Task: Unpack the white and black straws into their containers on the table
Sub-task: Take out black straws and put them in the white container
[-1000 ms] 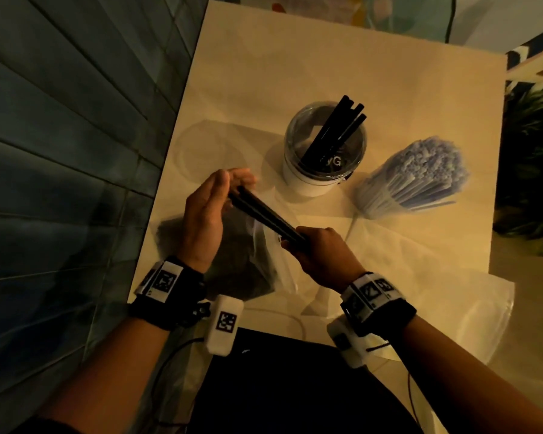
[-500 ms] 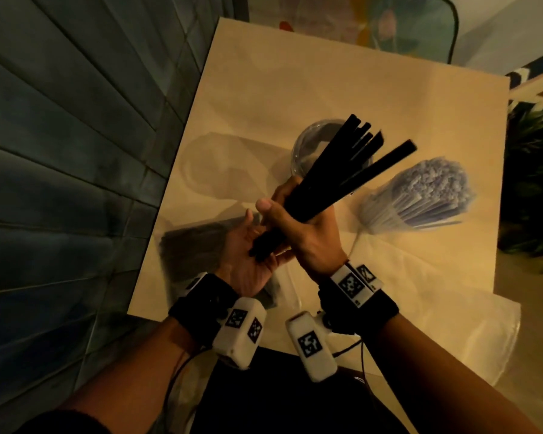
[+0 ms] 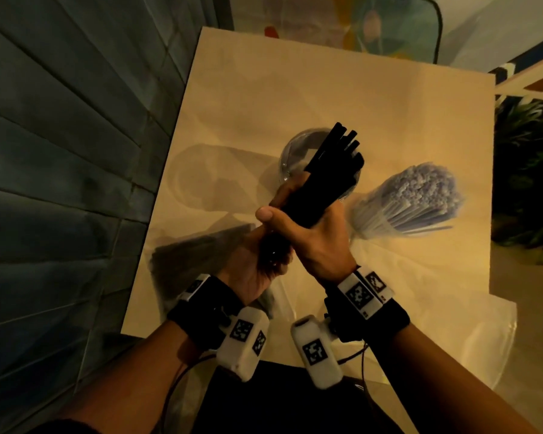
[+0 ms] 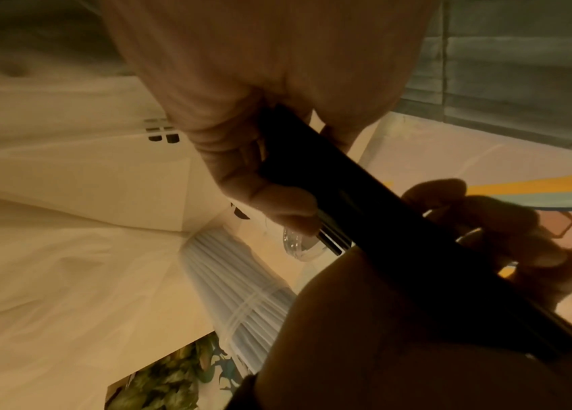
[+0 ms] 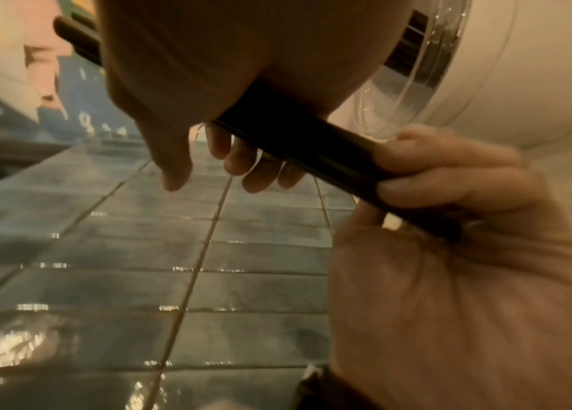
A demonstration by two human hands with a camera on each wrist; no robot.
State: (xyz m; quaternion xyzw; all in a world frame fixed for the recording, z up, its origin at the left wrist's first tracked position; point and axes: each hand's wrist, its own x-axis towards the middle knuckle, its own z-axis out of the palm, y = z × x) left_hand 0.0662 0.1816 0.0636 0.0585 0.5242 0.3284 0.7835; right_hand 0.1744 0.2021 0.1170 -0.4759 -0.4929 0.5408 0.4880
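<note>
Both hands are clamped on one bundle of black straws [image 3: 318, 189], held in the air above the middle of the bench [image 3: 264, 98]. The right hand [image 3: 314, 236] wraps the bundle's middle, thumb across it; the left hand [image 3: 254, 261] grips the lower end. The upper tips fan out over the clear container [image 3: 290, 155]. White straws [image 3: 420, 195] (a dense bunch, leaning) stand toward the bench's right edge.
</note>
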